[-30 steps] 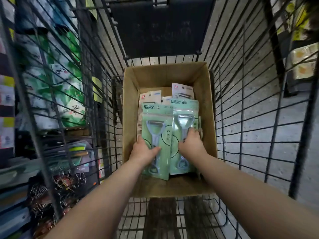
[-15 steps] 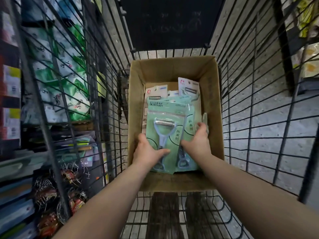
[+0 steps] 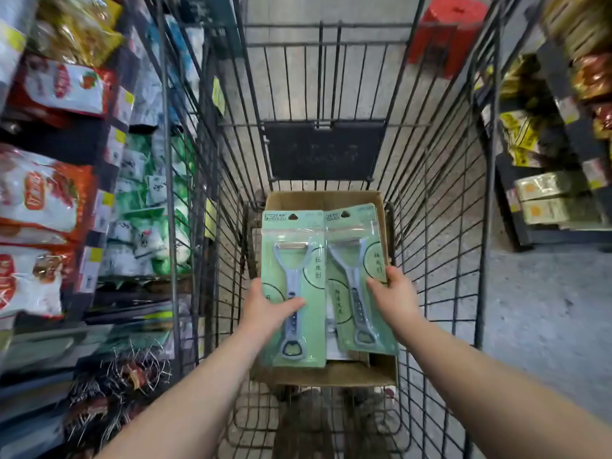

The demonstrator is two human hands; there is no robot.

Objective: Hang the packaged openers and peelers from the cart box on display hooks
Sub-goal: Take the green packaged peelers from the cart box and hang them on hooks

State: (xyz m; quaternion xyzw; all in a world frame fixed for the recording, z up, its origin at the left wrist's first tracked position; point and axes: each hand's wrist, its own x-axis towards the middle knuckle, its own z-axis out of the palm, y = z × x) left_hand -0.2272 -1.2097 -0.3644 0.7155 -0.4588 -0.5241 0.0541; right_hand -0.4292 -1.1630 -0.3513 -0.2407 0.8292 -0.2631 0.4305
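Note:
Two green carded peeler packs are lifted above the cardboard box (image 3: 331,372) in the wire cart. My left hand (image 3: 268,309) grips the left peeler pack (image 3: 294,260) at its lower left edge, thumb across the front. My right hand (image 3: 394,296) pinches the right peeler pack (image 3: 354,256) at its right edge. Each pack shows a grey Y-shaped peeler with a bottle opener at the handle end and a triangular hang hole at the top. The packs hide most of the box's contents.
The black wire cart (image 3: 440,207) surrounds the box. Shelves of bagged goods (image 3: 49,193) stand on the left, with wire hooks and small packs (image 3: 112,382) low down. More shelving (image 3: 556,167) is on the right. A red stool (image 3: 447,31) stands beyond the cart.
Both hands have lifted the two peeler packs up out of the box and spread them side by side. The view has tilted up, showing more of the aisle.

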